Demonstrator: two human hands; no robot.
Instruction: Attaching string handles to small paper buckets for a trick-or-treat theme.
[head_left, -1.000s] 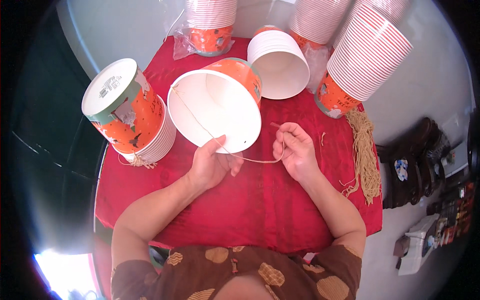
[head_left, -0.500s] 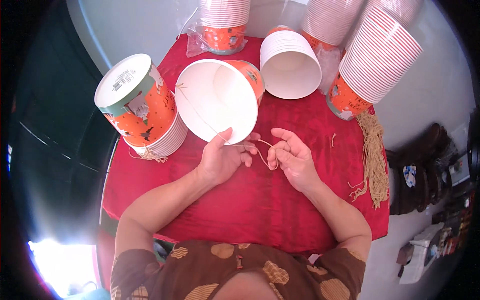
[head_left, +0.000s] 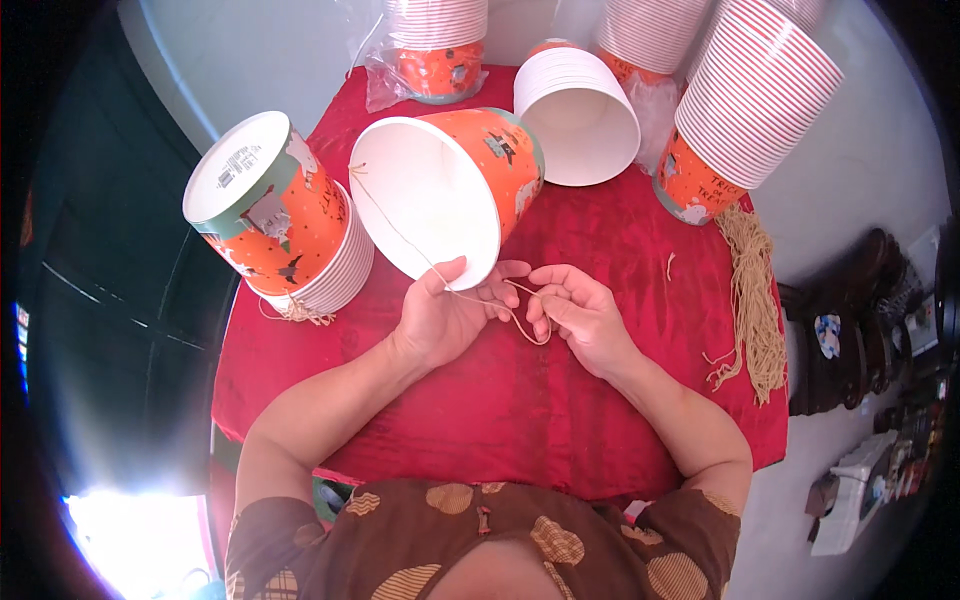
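A paper bucket (head_left: 508,170), orange outside and white inside, lies tilted with its mouth toward me. My left hand (head_left: 440,318) grips its near rim, thumb at the lip and fingers below. A thin tan cord (head_left: 398,232) is knotted at the far left of the rim. It crosses the mouth, passes by my left thumb and curves in a small loop between my hands. My right hand (head_left: 585,325) pinches the cord near the rim, its index finger almost touching my left fingertips. Exactly where the cord's end lies among the fingers is hard to see.
Upside-down buckets (head_left: 270,210) stand stacked at the left, with cord at their rim. Behind lies a nested white stack (head_left: 580,120). More stacks (head_left: 755,100) stand at the right and back, some in plastic. A tan cord bundle (head_left: 750,310) hangs along the red cloth's (head_left: 480,420) right side.
The held bucket has turned, showing more of its orange side and less of its inside. My right hand has shifted slightly left, closer to my left fingers.
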